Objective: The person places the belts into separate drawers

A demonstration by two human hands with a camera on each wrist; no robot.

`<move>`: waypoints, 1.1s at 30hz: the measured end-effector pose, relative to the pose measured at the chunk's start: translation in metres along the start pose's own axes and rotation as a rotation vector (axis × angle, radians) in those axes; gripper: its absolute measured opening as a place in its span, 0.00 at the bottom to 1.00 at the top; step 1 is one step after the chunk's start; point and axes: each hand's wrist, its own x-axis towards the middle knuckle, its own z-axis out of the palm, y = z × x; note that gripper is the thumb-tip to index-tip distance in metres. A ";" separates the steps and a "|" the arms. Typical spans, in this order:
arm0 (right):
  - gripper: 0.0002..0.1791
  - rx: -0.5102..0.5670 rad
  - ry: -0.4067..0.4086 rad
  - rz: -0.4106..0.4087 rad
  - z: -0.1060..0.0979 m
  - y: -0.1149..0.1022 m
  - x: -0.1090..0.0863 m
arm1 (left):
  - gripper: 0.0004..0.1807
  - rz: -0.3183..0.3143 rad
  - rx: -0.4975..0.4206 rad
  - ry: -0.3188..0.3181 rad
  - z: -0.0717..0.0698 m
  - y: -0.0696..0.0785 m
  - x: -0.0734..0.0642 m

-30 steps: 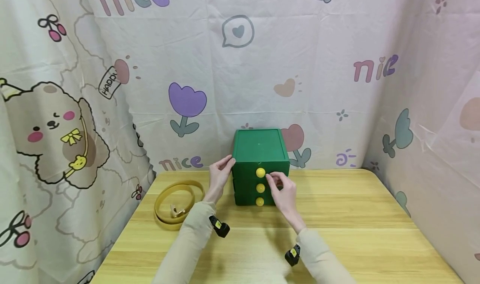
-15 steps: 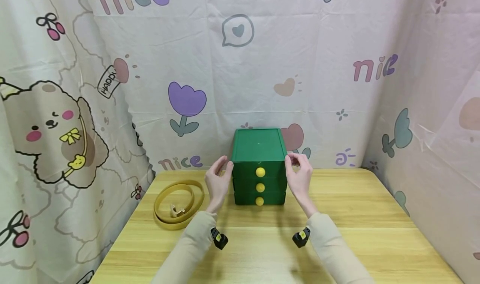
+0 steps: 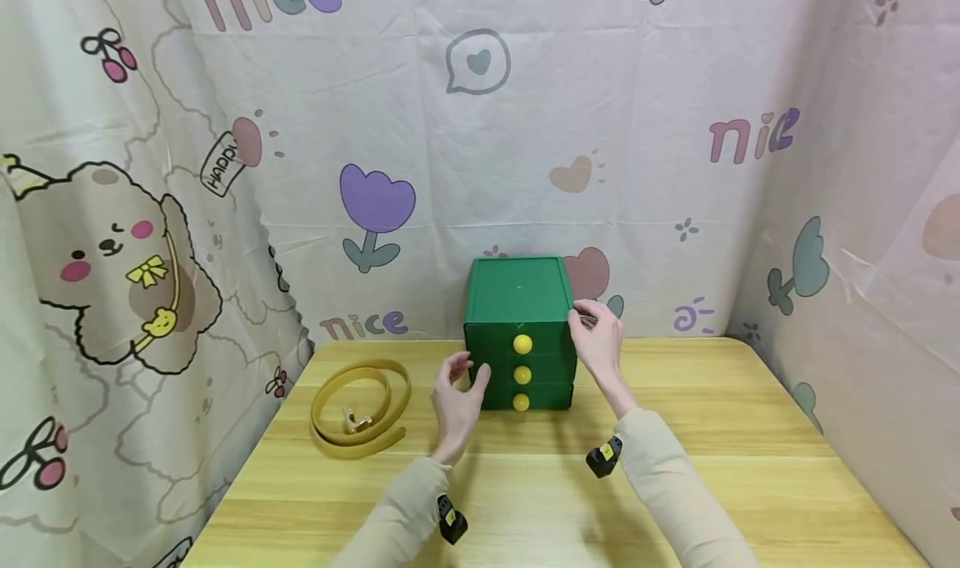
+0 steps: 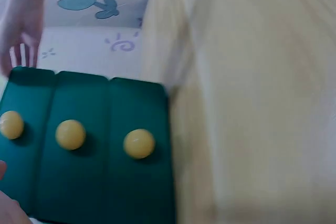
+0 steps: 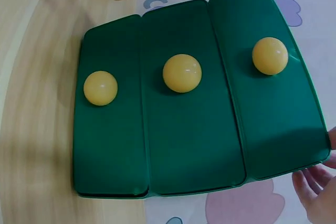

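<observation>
A green three-drawer box (image 3: 521, 289) with round yellow knobs stands near the table's back edge, its drawer fronts about flush. At its upper right front corner, my right hand (image 3: 600, 341) rests with thumb and fingers by the edge. The right wrist view shows the fingertips (image 5: 312, 179) along that corner, and the top drawer's knob (image 5: 270, 56) unobstructed. My left hand (image 3: 459, 405) is in front of the box's lower left side, fingers and thumb spread, holding nothing. Only a small part of the left hand (image 4: 8, 208) enters the left wrist view.
A coiled tan belt (image 3: 324, 397) with a metal buckle (image 3: 354, 420) lies on the wooden table (image 3: 517, 501), left of the box. Printed curtains (image 3: 480, 143) hang behind the table and on both sides.
My right hand has gone from beside the top knob to the box's upper right corner. My left hand has dropped from the upper left corner to lower down. The box has stayed put.
</observation>
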 end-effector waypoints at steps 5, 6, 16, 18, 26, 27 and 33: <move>0.12 -0.043 -0.022 0.034 -0.002 -0.001 0.003 | 0.25 -0.099 -0.021 -0.031 0.011 -0.022 -0.019; 0.12 -0.054 -0.023 0.035 -0.002 -0.001 0.003 | 0.26 -0.121 -0.023 -0.035 0.013 -0.026 -0.022; 0.11 -0.099 -0.018 0.006 -0.003 0.001 0.004 | 0.28 -0.234 0.065 0.001 0.045 -0.048 -0.052; 0.11 -0.105 -0.016 0.006 -0.003 0.003 0.004 | 0.28 -0.263 0.064 0.001 0.050 -0.050 -0.056; 0.11 -0.106 0.006 -0.004 -0.001 0.006 0.003 | 0.31 -0.330 0.128 -0.013 0.065 -0.054 -0.062; 0.11 -0.100 0.008 -0.006 -0.001 0.006 0.004 | 0.31 -0.333 0.131 -0.013 0.067 -0.055 -0.062; 0.11 -0.081 0.015 -0.010 0.001 0.007 0.004 | 0.29 -0.344 0.126 -0.026 0.070 -0.058 -0.062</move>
